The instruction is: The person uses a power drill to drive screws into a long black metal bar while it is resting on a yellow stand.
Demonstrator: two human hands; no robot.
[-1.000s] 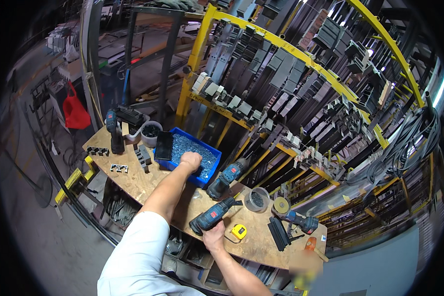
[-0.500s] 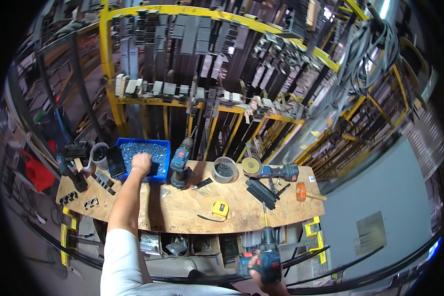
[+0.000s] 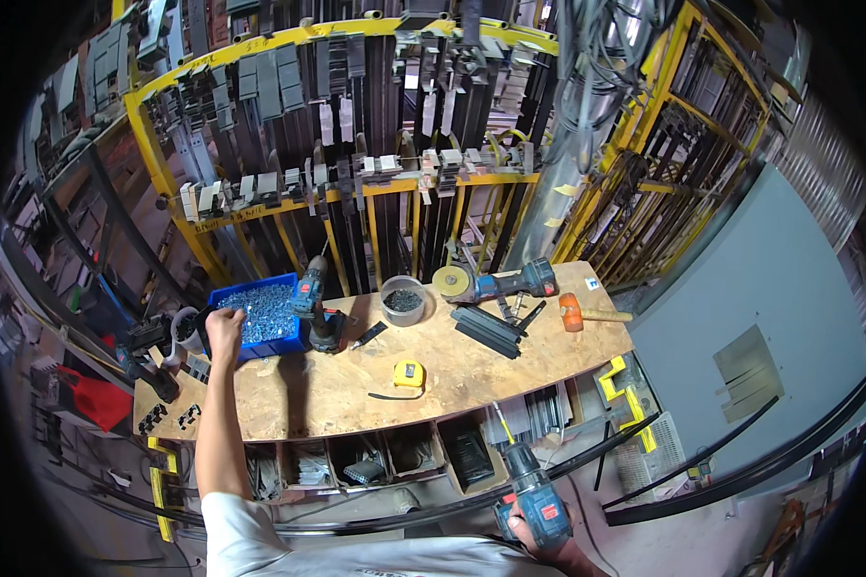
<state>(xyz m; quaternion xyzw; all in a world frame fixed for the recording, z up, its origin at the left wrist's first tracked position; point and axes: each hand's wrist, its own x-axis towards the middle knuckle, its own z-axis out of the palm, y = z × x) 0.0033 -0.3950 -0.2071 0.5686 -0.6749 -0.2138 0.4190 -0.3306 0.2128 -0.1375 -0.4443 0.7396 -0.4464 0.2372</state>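
Note:
My left hand is closed at the left side of a blue bin full of small metal screws. What its fingers hold, if anything, is too small to make out. Low in the view, in front of the bench, my right hand grips a blue and black cordless drill. A long bit points up and away from its chuck. Another cordless drill stands upright against the bin's right side.
The wooden bench carries a tub of dark small parts, an angle grinder, black strips, an orange mallet and a yellow tape measure. Yellow racks of profiles rise behind. Black bars run across below the bench.
My left hand has moved from above the screws to the bin's left side. The view has swung, and the drill in my right hand now tilts further left.

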